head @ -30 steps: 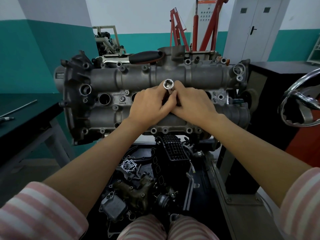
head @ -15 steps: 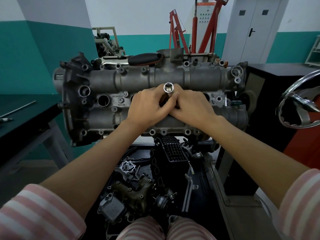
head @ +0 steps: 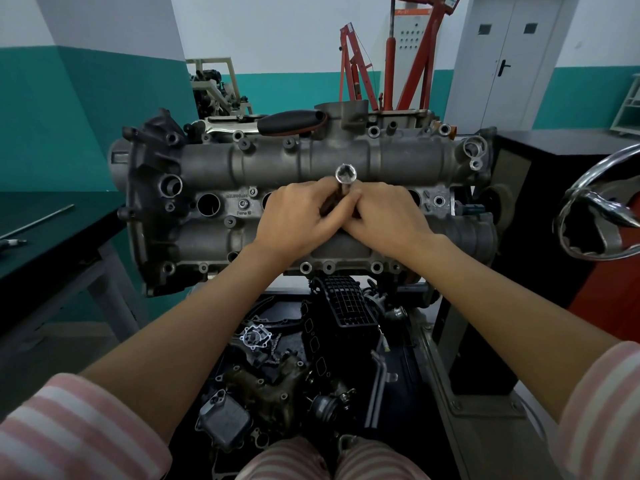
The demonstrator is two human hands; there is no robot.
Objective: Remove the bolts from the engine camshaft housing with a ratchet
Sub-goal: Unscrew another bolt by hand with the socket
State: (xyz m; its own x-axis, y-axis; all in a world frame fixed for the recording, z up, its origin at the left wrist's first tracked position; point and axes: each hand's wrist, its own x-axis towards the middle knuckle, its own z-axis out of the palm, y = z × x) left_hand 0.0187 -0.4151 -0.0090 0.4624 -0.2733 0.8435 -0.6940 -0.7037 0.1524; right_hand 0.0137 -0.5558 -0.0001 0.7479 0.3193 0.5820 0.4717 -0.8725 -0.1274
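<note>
Centrally, a socket tool (head: 345, 181) was gripped by both the left hand (head: 298, 220) and right hand (head: 384, 216), fingers curled round its shaft, upright over the camshaft housing (head: 346, 161); the ratchet (head: 270, 123) lay beyond, lengthwise, rather nearer the left hand.

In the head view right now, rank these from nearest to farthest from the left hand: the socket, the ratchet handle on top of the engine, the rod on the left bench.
From the left hand:
1. Socket, in its grip, centre.
2. Ratchet handle, behind, atop the engine.
3. Rod, far left on the bench.
</note>
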